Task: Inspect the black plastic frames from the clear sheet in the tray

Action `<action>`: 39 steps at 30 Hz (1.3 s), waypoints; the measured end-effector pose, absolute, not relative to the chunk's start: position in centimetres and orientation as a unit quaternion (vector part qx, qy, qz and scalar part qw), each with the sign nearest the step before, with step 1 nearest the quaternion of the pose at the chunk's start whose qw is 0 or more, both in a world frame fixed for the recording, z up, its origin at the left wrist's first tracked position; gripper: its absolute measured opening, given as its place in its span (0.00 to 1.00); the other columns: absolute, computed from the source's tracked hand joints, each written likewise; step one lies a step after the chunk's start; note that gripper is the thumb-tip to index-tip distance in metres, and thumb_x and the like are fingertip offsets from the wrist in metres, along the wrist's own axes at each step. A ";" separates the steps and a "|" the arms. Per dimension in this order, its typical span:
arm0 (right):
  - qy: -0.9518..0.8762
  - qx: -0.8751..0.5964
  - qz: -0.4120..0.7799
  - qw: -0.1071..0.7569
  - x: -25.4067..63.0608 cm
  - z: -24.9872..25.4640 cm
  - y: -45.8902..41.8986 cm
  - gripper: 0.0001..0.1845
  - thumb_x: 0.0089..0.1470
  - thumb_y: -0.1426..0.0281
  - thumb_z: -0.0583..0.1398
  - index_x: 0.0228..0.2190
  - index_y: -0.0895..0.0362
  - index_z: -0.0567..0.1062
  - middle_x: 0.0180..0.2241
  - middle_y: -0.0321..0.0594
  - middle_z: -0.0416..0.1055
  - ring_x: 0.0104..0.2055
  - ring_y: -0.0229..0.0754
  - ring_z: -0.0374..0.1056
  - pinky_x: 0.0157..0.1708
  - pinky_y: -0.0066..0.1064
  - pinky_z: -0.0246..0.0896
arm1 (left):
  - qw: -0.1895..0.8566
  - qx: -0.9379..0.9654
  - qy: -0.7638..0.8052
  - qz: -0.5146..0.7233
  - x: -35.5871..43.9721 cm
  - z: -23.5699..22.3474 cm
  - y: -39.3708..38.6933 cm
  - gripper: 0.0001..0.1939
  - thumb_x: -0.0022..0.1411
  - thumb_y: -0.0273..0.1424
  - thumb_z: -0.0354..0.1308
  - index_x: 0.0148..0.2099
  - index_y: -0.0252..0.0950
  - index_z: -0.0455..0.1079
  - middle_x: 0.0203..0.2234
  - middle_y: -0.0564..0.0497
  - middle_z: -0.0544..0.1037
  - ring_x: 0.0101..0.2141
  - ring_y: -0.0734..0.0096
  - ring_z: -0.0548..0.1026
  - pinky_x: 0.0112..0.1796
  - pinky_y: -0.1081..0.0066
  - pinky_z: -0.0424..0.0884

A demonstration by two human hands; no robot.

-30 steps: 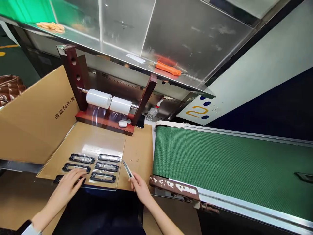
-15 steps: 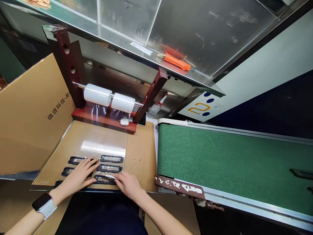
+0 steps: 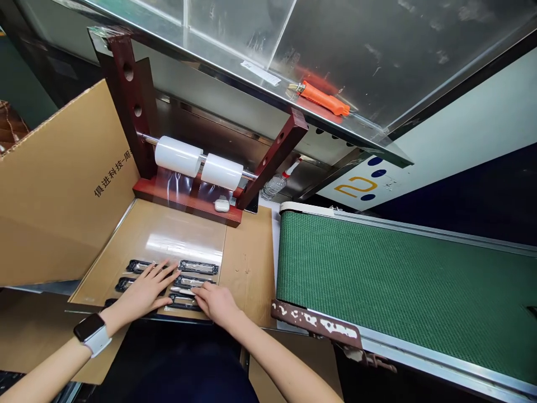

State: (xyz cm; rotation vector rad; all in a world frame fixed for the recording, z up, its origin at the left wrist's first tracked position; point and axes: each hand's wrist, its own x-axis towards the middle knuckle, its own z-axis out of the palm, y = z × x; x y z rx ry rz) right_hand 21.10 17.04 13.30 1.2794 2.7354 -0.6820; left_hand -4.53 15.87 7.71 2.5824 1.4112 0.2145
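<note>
My left hand [image 3: 145, 292] lies with fingers spread over clear film [image 3: 184, 245], between two columns of black frame-shaped plastic parts. Pinched in my right hand [image 3: 218, 303] is a thin white tool [image 3: 183, 291]; its exact kind is too small to make out. Its tip points left, between the middle black part [image 3: 188, 281] and the lowest black part [image 3: 183, 302] of the right column. Above them sits another black part [image 3: 198, 267]. On the left, a black part [image 3: 140, 267] and others below it are partly covered by my left hand and wrist.
Behind the parts, two film rolls [image 3: 178, 157] hang on a dark red stand [image 3: 188, 206], with a white case [image 3: 222, 205] on its base. A cardboard flap [image 3: 62, 190] rises at left. A green conveyor belt [image 3: 398, 285] runs at right. An orange-handled tool [image 3: 323, 99] lies on the metal shelf.
My right hand, with the white tool, has moved up slightly from the lowest part to the gap beneath the middle one. My left hand stays spread. The whole view has shifted a little.
</note>
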 end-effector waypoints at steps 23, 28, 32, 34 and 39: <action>0.864 0.459 -0.191 0.080 31.2 17.2 16.3 0.14 0.62 0.70 0.52 0.44 0.54 0.74 0.35 0.40 0.74 0.37 0.40 0.72 0.34 0.26 0.64 | 0.087 0.872 0.478 0.055 -4.7 8.5 16.3 0.32 0.63 0.50 0.50 0.64 0.43 0.56 0.63 0.48 0.58 0.61 0.46 0.54 0.56 0.50 0.56; 0.861 0.475 -0.172 0.066 30.8 18.5 16.8 0.15 0.62 0.70 0.51 0.44 0.56 0.74 0.35 0.42 0.74 0.36 0.42 0.72 0.33 0.28 0.64 | 0.086 0.865 0.493 0.043 -4.4 10.4 18.1 0.29 0.66 0.45 0.48 0.66 0.40 0.52 0.49 0.42 0.71 0.47 0.54 0.68 0.46 0.57 0.66; 0.868 0.461 -0.179 0.038 26.2 17.5 18.2 0.16 0.63 0.66 0.50 0.48 0.52 0.72 0.39 0.40 0.74 0.40 0.41 0.71 0.36 0.28 0.65 | 0.082 0.872 0.482 0.020 -3.7 11.2 19.6 0.29 0.64 0.41 0.54 0.64 0.38 0.55 0.38 0.45 0.71 0.40 0.58 0.69 0.40 0.60 0.67; 0.872 0.453 -0.185 0.027 23.8 16.6 19.0 0.16 0.63 0.66 0.50 0.49 0.50 0.71 0.41 0.39 0.74 0.40 0.40 0.71 0.37 0.28 0.65 | 0.081 0.875 0.478 0.011 -3.5 11.4 20.0 0.28 0.64 0.39 0.56 0.63 0.37 0.57 0.37 0.46 0.70 0.40 0.58 0.69 0.40 0.60 0.67; 0.874 0.445 -0.193 0.019 20.7 15.2 20.5 0.16 0.62 0.66 0.51 0.48 0.51 0.72 0.40 0.39 0.74 0.40 0.42 0.71 0.37 0.30 0.66 | 0.084 0.875 0.477 -0.003 -3.3 11.5 20.1 0.27 0.63 0.38 0.57 0.62 0.37 0.57 0.37 0.47 0.70 0.40 0.59 0.69 0.40 0.59 0.67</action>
